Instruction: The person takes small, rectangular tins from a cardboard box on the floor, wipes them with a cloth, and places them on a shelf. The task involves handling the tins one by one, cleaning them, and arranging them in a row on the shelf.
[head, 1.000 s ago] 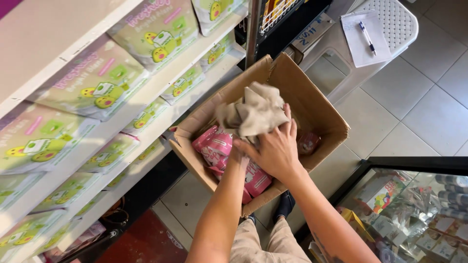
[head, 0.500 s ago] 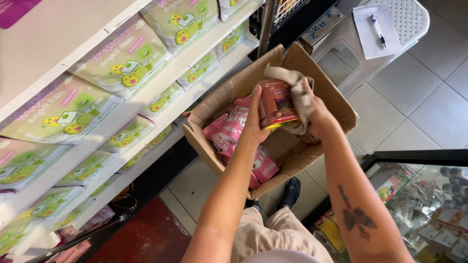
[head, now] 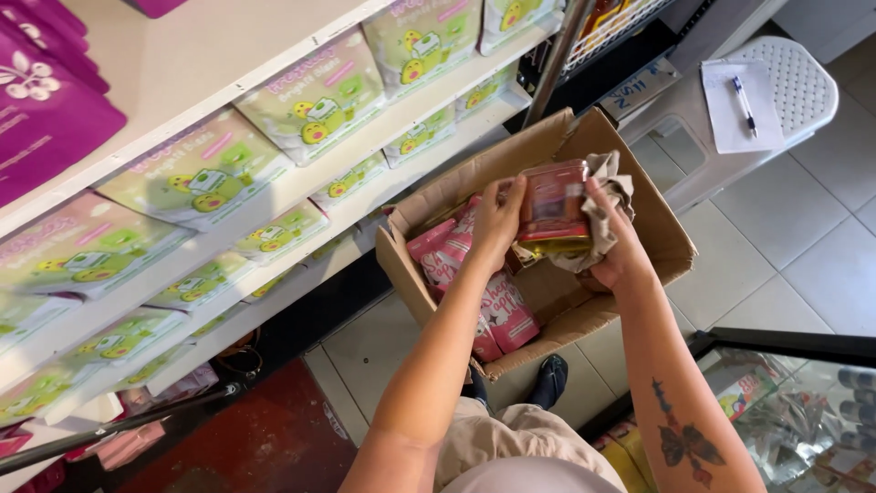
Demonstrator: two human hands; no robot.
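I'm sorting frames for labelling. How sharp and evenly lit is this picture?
Head view: both hands and the red packet are fairly sharp; light is soft and even, with reflections on the glass case at lower right; the shelf edges bow slightly from the wide lens.

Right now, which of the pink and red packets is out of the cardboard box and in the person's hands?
The red packet, held up between the left hand and the right hand with its beige cloth. The pink packets lie in the cardboard box.
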